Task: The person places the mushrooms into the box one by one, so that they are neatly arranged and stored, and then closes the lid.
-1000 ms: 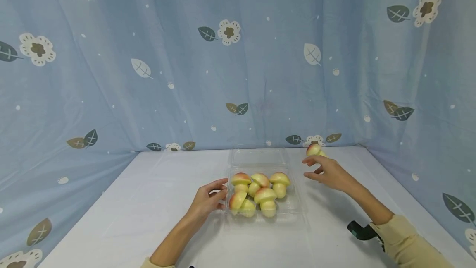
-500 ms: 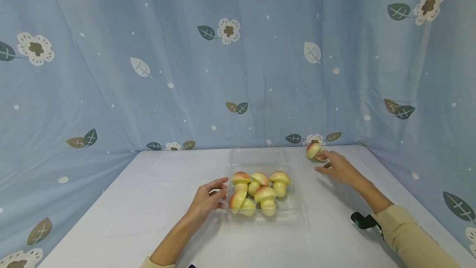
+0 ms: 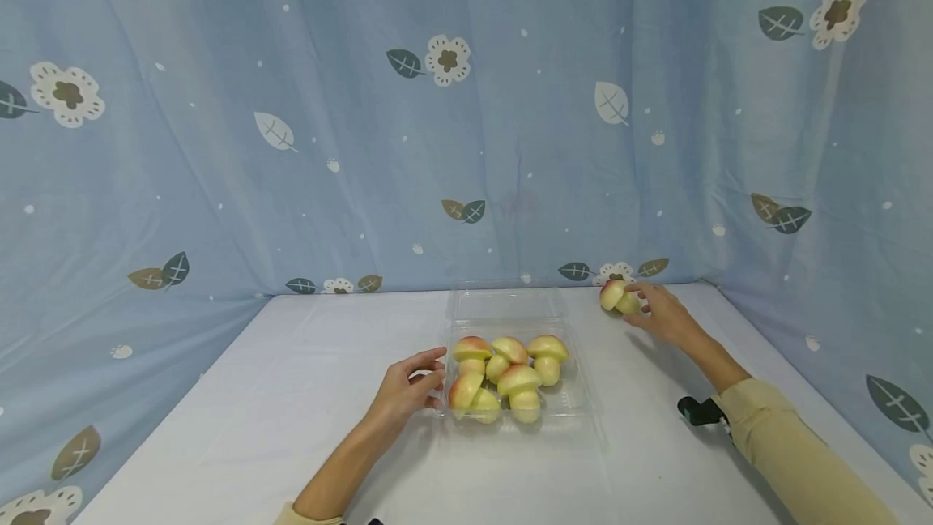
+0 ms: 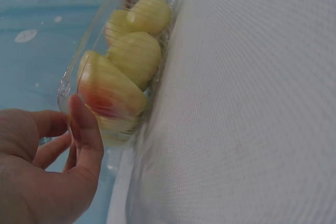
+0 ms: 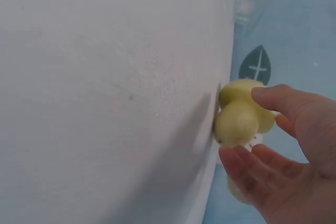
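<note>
A clear plastic box (image 3: 576, 403) with its lid (image 3: 506, 305) folded back holds several pale yellow, red-blushed mushrooms (image 3: 519, 379). My left hand (image 3: 403, 387) is at the box's left side. In the left wrist view its thumb and fingers pinch the edge of the box, and mushrooms (image 4: 135, 56) show through the wall. One more mushroom (image 3: 612, 296) lies on its side at the back right of the table. Around its stem end my right hand (image 3: 662, 314) spreads its thumb and fingers. In the right wrist view the thumb overlaps that mushroom (image 5: 236, 124), and the fingertips are right beside it.
A white cloth covers the table (image 3: 306, 379). Blue patterned curtains (image 3: 510, 144) rise at the back and along both sides, close behind the lid and the single mushroom. A dark strap piece (image 3: 700, 411) shows by the right sleeve (image 3: 787, 444).
My right hand has moved right and back to the single mushroom's stem end, its fingers now around it. The left hand and the box have stayed in place.
</note>
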Demonstrator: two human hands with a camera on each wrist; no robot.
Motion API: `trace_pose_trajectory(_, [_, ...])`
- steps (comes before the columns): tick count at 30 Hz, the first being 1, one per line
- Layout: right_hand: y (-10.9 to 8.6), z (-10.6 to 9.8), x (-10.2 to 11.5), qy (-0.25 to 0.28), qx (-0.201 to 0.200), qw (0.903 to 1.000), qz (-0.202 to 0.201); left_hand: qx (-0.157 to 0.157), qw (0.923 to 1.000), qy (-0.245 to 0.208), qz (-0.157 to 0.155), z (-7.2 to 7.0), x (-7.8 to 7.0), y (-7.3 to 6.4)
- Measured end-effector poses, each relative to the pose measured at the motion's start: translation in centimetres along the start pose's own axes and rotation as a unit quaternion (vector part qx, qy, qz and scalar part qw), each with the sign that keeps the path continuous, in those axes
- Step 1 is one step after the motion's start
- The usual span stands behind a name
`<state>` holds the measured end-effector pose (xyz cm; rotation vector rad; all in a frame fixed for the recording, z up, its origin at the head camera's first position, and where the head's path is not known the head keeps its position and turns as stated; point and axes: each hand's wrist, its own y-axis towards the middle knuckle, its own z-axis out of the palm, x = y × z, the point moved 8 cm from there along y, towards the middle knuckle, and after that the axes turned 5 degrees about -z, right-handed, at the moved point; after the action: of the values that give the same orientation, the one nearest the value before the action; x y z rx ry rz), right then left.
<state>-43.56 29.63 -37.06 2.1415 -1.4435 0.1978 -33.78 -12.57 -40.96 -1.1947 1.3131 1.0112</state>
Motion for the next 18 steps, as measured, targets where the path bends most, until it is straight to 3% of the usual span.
trace_pose_trajectory(7, [0.8,0.0,-1.2,-0.012,0.0,0.9998,0.015,0.0,1.0,-0.001,-0.002,0.0,0.0,0.0])
trace_pose_trajectory(18, [2.4,0.8,-0.7,-0.028,0.006,0.9996,0.001,0.001,1.0,-0.001,-0.002,0.0,0.0,0.1])
